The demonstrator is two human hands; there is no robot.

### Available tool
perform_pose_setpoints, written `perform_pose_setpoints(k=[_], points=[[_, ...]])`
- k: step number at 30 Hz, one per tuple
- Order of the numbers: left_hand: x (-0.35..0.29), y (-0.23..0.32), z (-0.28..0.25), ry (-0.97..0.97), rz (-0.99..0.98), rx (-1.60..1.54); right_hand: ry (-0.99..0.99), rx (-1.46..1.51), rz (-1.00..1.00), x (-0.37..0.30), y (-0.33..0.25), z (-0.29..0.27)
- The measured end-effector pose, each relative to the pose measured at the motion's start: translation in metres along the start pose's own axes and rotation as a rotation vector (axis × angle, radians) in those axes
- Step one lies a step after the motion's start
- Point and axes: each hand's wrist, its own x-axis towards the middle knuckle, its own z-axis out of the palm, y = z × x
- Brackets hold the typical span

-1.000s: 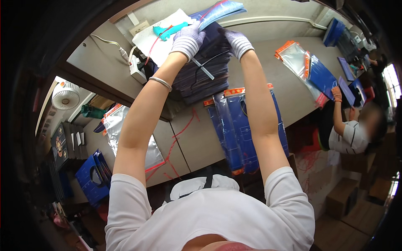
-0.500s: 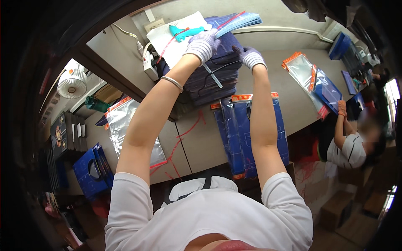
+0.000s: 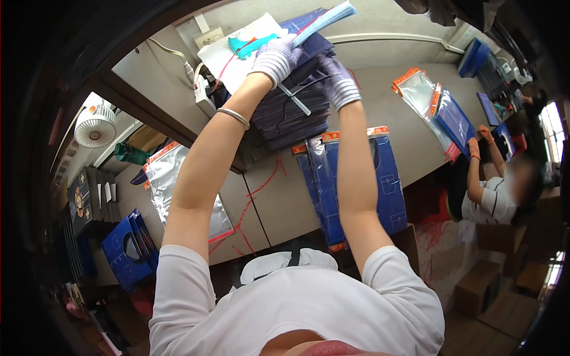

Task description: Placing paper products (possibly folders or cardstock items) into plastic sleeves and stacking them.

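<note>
Purple-gloved, the left hand [image 3: 276, 59] narrowly pinches one light-blue bundle [image 3: 325, 24] atop one dark stack [image 3: 297, 123]; the right hand [image 3: 338, 84] (blurred, so I cannot tell its grip) is at that stack's right edge.

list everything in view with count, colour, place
stack: one, dark blue, table back
bundle: one, light blue, atop stack
paper: count unclear, white, beside bundle
hand tool: one, teal, on paper
power strip: one, white, left of stack
sleeves: several, clear, table left and right
bags: several, blue, table centre and left
strips: several, red, on table
fan: one, white, left
container: one, green, left
boxes: several, brown, lower right
co-worker: one, striped top, right
left grip: one, purple-white glove, at bundle
right grip: one, purple-white glove, by stack
</note>
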Motion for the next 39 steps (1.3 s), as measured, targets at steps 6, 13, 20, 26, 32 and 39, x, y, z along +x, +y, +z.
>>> perform_pose_setpoints(k=[6, 13, 20, 26, 32, 39], points=[[0.002, 0.000, 0.000, 0.051, 0.066, 0.049, 0.162, 0.287, -0.005, -0.005, 0.055, 0.044], [0.006, 0.004, 0.008, -0.004, 0.098, 0.110, 0.386, -0.106, -0.114, 0.033, 0.051, 0.040], [0.014, 0.020, 0.005, 0.015, 0.121, 0.173, 0.270, -0.194, -0.050, 0.073, 0.000, -0.038], [0.004, -0.005, 0.001, 0.002, 0.093, 0.203, 0.291, 0.267, 0.105, 0.040, -0.005, -0.049], [0.009, 0.001, 0.008, -0.088, 0.049, 0.220, 0.180, -0.216, 0.146, -0.005, -0.020, -0.059], [0.014, -0.008, 0.006, 0.031, 0.077, 0.180, 0.235, -0.275, 0.478, -0.040, -0.002, -0.069]])
